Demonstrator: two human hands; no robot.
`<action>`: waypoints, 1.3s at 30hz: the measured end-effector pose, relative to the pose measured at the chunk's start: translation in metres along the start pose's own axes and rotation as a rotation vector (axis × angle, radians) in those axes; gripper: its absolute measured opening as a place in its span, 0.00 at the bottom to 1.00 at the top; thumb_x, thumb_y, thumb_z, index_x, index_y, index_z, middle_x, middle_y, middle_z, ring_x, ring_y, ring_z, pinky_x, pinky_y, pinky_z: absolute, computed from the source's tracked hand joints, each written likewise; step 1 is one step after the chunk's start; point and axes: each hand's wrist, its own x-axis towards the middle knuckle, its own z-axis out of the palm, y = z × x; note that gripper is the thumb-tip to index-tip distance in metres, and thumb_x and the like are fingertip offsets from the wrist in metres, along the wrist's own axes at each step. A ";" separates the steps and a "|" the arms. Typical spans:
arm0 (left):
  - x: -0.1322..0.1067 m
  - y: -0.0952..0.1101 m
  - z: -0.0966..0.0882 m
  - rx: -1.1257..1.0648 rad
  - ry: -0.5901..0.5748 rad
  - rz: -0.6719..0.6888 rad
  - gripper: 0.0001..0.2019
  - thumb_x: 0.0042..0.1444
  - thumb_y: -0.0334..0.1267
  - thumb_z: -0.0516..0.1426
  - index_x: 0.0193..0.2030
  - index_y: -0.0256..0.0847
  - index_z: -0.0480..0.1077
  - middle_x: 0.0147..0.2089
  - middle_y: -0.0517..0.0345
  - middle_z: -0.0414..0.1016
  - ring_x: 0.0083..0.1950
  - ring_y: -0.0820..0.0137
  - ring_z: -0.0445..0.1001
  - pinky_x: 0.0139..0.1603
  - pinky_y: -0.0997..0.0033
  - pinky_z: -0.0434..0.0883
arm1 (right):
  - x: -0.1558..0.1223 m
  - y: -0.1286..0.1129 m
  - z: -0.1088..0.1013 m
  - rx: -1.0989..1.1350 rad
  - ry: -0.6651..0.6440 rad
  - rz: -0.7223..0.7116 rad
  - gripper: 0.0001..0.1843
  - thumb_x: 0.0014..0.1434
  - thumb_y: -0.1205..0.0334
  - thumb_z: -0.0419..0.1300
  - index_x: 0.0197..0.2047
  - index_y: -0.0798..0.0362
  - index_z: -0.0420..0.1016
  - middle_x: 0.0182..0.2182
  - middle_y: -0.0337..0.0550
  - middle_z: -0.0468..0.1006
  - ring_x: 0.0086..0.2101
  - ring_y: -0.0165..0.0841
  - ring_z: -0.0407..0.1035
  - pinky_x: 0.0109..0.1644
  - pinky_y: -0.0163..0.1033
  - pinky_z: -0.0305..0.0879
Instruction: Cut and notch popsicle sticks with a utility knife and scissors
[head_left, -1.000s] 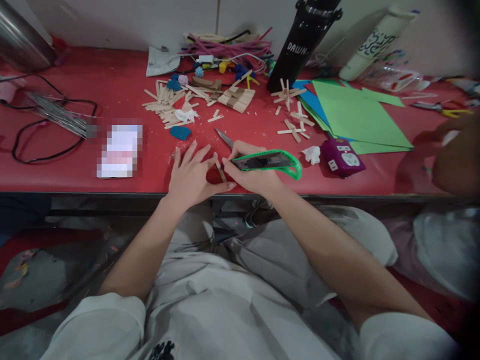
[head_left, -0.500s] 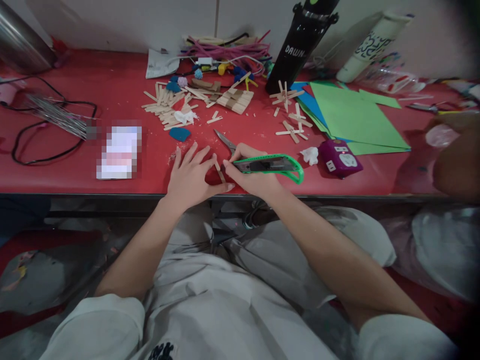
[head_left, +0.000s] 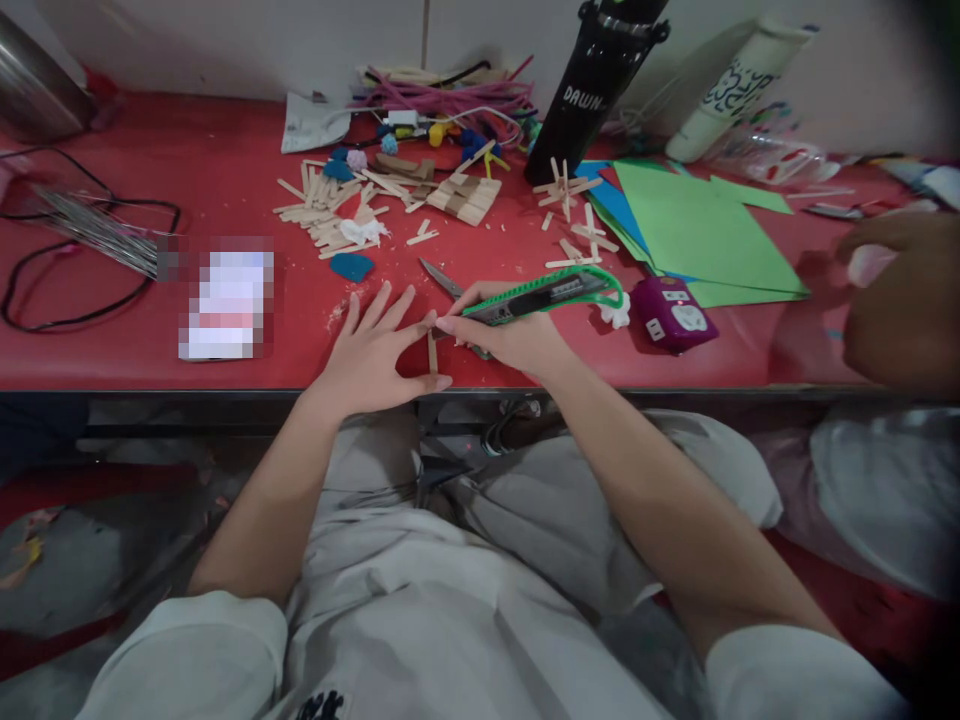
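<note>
My left hand point(head_left: 369, 352) lies on the red tabletop, fingers spread. Its index finger and thumb pin the two ends of a small wooden craft stick point(head_left: 433, 356) near the front edge. In my right hand point(head_left: 519, 338) is a green box cutter point(head_left: 544, 294), gripped like a pen with its handle pointing up and right. The cutter's tip is at the upper part of the stick, by my left index fingertip; exact contact is hard to see. A pair of scissors point(head_left: 438, 275) lies partly hidden beneath my right hand.
Beyond my hands lies a pile of craft sticks point(head_left: 319, 215) with a blue scrap point(head_left: 352, 266). To the left is a blurred phone point(head_left: 229, 305). Rightward are a purple box point(head_left: 673, 315), green paper sheets point(head_left: 705, 230), a black bottle point(head_left: 589, 95) and another person's hand point(head_left: 904, 300).
The craft stick has turned from slanted to nearly upright in view. My right hand has tilted the cutter's handle further up, its tip now at the stick. The view has shifted slightly.
</note>
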 end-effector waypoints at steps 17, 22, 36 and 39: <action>0.000 0.003 -0.004 0.011 -0.059 -0.002 0.41 0.58 0.64 0.58 0.74 0.49 0.58 0.81 0.53 0.42 0.81 0.50 0.34 0.78 0.35 0.34 | 0.000 0.004 0.001 -0.043 -0.039 -0.063 0.17 0.56 0.46 0.70 0.31 0.52 0.75 0.25 0.37 0.78 0.26 0.29 0.70 0.33 0.38 0.65; 0.000 0.002 -0.004 0.018 -0.071 0.006 0.41 0.59 0.64 0.57 0.75 0.49 0.57 0.81 0.53 0.41 0.81 0.49 0.34 0.78 0.35 0.34 | 0.001 0.005 -0.001 0.001 -0.075 -0.102 0.15 0.56 0.51 0.71 0.30 0.53 0.77 0.26 0.38 0.79 0.27 0.29 0.70 0.34 0.37 0.66; 0.000 -0.001 -0.001 0.014 -0.041 0.026 0.42 0.59 0.65 0.57 0.74 0.47 0.59 0.81 0.51 0.42 0.81 0.47 0.34 0.78 0.34 0.34 | 0.000 0.002 0.001 -0.005 -0.052 -0.082 0.15 0.55 0.50 0.72 0.30 0.52 0.77 0.25 0.38 0.79 0.27 0.30 0.70 0.35 0.38 0.66; 0.001 -0.001 -0.001 0.014 -0.045 0.023 0.41 0.59 0.64 0.58 0.74 0.47 0.58 0.81 0.52 0.41 0.81 0.47 0.34 0.77 0.33 0.35 | 0.000 0.002 0.000 -0.005 -0.066 -0.104 0.14 0.56 0.52 0.71 0.31 0.52 0.77 0.26 0.38 0.79 0.27 0.29 0.70 0.34 0.37 0.65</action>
